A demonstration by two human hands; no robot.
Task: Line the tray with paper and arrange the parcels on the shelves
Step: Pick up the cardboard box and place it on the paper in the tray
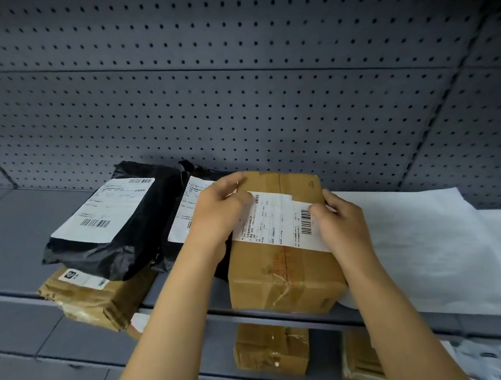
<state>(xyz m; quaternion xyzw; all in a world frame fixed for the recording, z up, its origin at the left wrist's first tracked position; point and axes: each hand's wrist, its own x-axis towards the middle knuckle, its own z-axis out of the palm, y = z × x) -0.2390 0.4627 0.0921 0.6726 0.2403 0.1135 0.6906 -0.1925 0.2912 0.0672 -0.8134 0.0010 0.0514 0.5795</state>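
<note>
A brown cardboard box (284,266) with a white shipping label on top rests on the grey shelf (9,243), its right side on white lining paper (425,234). My left hand (218,214) grips the box's upper left side and my right hand (341,221) holds its right edge over the label. Two black plastic mailer parcels lie to the left: one (109,231) at the far left, the other (178,215) partly hidden behind my left hand. Under the far-left mailer sits a flat brown parcel (94,299) that overhangs the shelf's front edge.
A perforated grey back panel (234,99) rises behind the shelf. On the lower shelf stand a small brown box (270,347), another brown parcel (363,359) and white wrapped items (498,359) at the right. The shelf's left part is bare metal.
</note>
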